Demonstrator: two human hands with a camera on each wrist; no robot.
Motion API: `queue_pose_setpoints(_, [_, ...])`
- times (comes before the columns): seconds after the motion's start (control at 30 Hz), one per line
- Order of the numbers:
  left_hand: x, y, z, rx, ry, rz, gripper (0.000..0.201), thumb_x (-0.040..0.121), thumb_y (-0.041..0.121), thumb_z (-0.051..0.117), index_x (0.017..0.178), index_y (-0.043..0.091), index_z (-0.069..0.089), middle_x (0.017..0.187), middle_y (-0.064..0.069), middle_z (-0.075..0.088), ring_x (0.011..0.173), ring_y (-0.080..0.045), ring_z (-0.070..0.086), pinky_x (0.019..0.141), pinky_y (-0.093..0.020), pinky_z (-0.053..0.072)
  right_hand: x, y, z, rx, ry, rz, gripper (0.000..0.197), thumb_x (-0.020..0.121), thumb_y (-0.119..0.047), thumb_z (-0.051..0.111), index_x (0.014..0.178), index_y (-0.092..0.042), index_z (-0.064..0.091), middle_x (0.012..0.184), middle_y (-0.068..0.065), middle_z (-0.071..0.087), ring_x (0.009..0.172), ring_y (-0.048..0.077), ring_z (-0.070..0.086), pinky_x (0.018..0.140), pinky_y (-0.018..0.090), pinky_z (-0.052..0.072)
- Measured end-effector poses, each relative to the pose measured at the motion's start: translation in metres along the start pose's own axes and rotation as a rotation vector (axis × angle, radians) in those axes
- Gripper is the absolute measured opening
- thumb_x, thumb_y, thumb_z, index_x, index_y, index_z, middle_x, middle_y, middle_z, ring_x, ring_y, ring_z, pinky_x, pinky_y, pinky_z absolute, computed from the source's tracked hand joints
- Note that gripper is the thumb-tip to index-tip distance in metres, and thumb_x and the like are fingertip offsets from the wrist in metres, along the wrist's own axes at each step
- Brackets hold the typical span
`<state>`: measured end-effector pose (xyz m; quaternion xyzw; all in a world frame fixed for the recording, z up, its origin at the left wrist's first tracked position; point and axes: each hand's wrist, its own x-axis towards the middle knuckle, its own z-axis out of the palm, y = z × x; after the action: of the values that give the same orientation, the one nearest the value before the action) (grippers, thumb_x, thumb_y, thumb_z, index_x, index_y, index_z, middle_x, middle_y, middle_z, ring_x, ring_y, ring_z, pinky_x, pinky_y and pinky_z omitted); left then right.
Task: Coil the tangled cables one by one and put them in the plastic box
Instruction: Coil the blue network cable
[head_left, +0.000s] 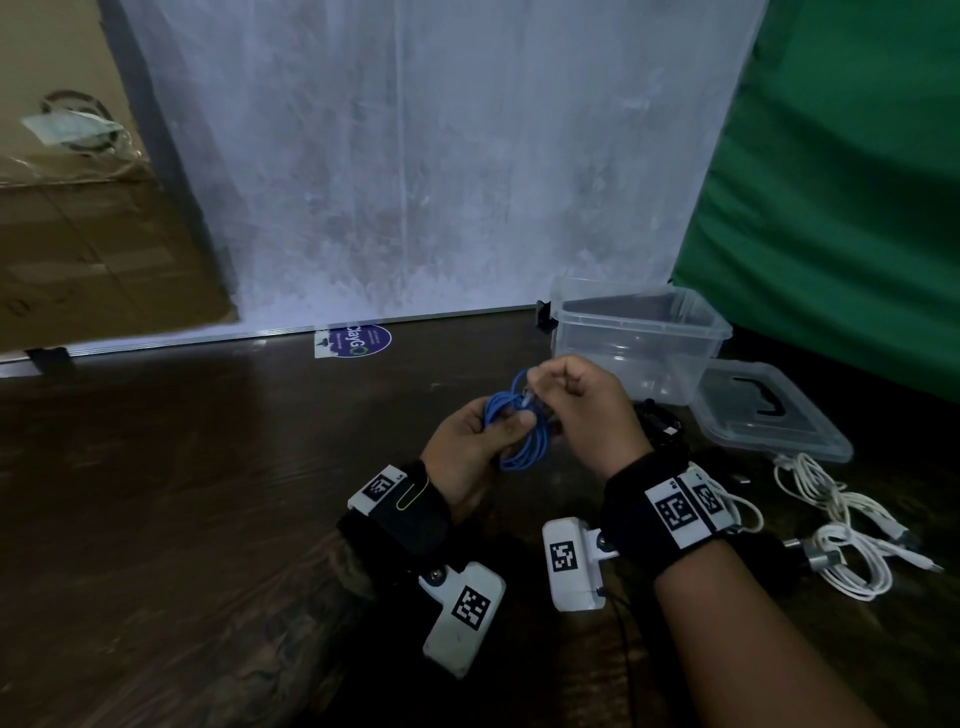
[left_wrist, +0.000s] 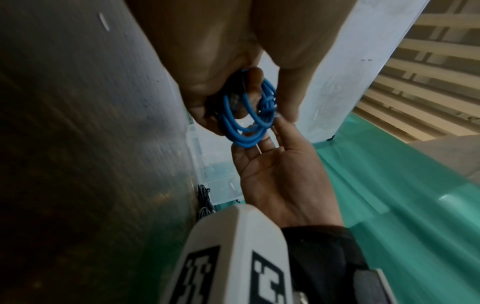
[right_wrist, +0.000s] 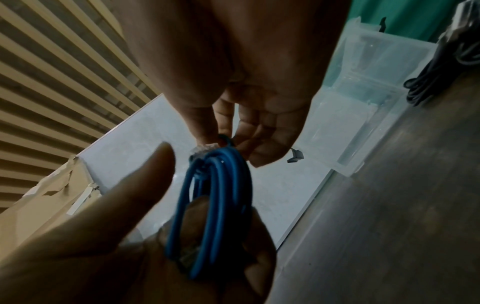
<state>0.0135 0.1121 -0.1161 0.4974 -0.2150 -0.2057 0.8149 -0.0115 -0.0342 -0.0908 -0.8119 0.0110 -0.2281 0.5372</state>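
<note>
A blue cable (head_left: 511, 426) is wound into a small coil above the dark table. My left hand (head_left: 480, 431) grips the coil's lower side, fingers curled round the loops (right_wrist: 221, 195). My right hand (head_left: 569, 392) pinches the cable's end by its clear plug (right_wrist: 205, 149) at the top of the coil. In the left wrist view the blue loops (left_wrist: 244, 125) hang between both hands. The clear plastic box (head_left: 639, 332) stands open just behind the hands, with nothing visible inside.
The box's clear lid (head_left: 769, 410) lies flat to the right of the box. Tangled white cables (head_left: 841, 525) sprawl at the right, and a black cable (head_left: 660, 421) lies behind my right hand. A white board leans behind the table; a green cloth hangs at the right.
</note>
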Motion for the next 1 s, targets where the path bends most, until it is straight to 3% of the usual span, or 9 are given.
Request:
queue_pose_setpoints(0.1, [0.0,0.001,-0.003,0.028,0.073,0.009,0.004,0.09,0.001,0.057,0.09,0.004,0.055,0.057,0.004,0.062,0.051,-0.006,0.057,0.053,-0.019,0.048,-0.002,-0.006,0.006,0.061,-0.012,-0.075,0.011,0.095,-0.022,0.064,0.092,-0.014,0.071,0.077,-0.004,0.071,0.07,0.007,0.065,0.065,0.025,0.051])
queue_pose_setpoints(0.27, [0.0,0.001,-0.007,0.04,0.073,-0.016,0.013,0.09,0.009,0.06,0.078,0.008,0.057,0.05,0.004,0.05,0.045,-0.008,0.042,0.051,-0.019,0.04,-0.001,-0.011,0.002,0.289,-0.057,0.133,0.029,0.092,-0.039,0.065,0.104,-0.014,0.074,0.069,-0.002,0.062,0.071,0.018,0.056,0.074,0.033,0.048])
queue_pose_setpoints(0.4, [-0.003,-0.001,-0.009,0.078,0.08,-0.076,0.009,0.086,0.005,0.065,0.093,0.0,0.065,0.074,-0.009,0.069,0.067,-0.016,0.064,0.066,-0.028,0.052,-0.005,-0.015,0.0,0.142,-0.236,0.063,0.041,0.075,-0.051,0.075,0.109,-0.029,0.069,0.092,-0.011,0.069,0.089,0.008,0.065,0.079,0.025,0.052])
queue_pose_setpoints(0.47, [-0.003,-0.002,-0.011,0.161,0.114,-0.056,0.019,0.082,0.003,0.069,0.101,-0.003,0.066,0.091,-0.018,0.071,0.083,-0.026,0.068,0.079,-0.039,0.055,-0.007,-0.015,0.003,-0.051,-0.281,-0.002,0.037,0.073,-0.051,0.079,0.102,-0.031,0.066,0.083,-0.008,0.058,0.076,0.008,0.054,0.071,0.027,0.047])
queue_pose_setpoints(0.6, [-0.004,0.0,-0.005,0.364,0.112,-0.003,0.012,0.082,-0.004,0.066,0.088,0.006,0.065,0.078,-0.008,0.07,0.069,-0.012,0.068,0.062,-0.023,0.054,-0.012,-0.015,0.003,-0.156,-0.264,-0.046,0.04,0.071,-0.05,0.083,0.089,-0.021,0.061,0.063,-0.008,0.046,0.055,0.005,0.041,0.055,0.024,0.035])
queue_pose_setpoints(0.67, [-0.005,-0.003,-0.002,0.33,0.129,0.018,0.014,0.081,-0.004,0.067,0.095,-0.003,0.065,0.084,-0.015,0.07,0.077,-0.02,0.067,0.07,-0.031,0.055,-0.012,-0.018,0.001,-0.206,-0.234,-0.093,0.034,0.075,-0.043,0.082,0.084,-0.017,0.063,0.058,-0.011,0.048,0.05,0.003,0.042,0.051,0.017,0.033])
queue_pose_setpoints(0.83, [-0.003,-0.004,-0.004,0.206,0.085,-0.019,0.031,0.081,0.006,0.071,0.108,-0.006,0.063,0.101,-0.023,0.07,0.09,-0.029,0.067,0.087,-0.042,0.053,-0.009,-0.019,-0.002,-0.232,-0.19,-0.167,0.004,0.087,-0.025,0.072,0.084,-0.022,0.073,0.078,-0.007,0.07,0.074,0.006,0.066,0.07,0.029,0.057])
queue_pose_setpoints(0.9, [-0.001,-0.002,-0.003,0.127,0.047,-0.029,0.037,0.079,0.007,0.071,0.11,-0.009,0.058,0.096,-0.025,0.068,0.084,-0.027,0.066,0.081,-0.038,0.054,-0.006,-0.019,-0.006,-0.201,-0.152,-0.153,0.01,0.092,-0.018,0.066,0.088,-0.022,0.074,0.08,-0.009,0.072,0.077,0.004,0.068,0.073,0.028,0.057])
queue_pose_setpoints(1.0, [-0.001,0.0,0.001,0.018,0.001,-0.034,0.031,0.079,0.01,0.065,0.106,-0.004,0.058,0.065,-0.008,0.055,0.054,-0.012,0.053,0.06,-0.025,0.05,-0.002,-0.017,-0.013,-0.161,-0.141,-0.108,0.015,0.097,-0.02,0.059,0.094,-0.024,0.073,0.081,-0.008,0.071,0.076,0.005,0.067,0.075,0.031,0.059])
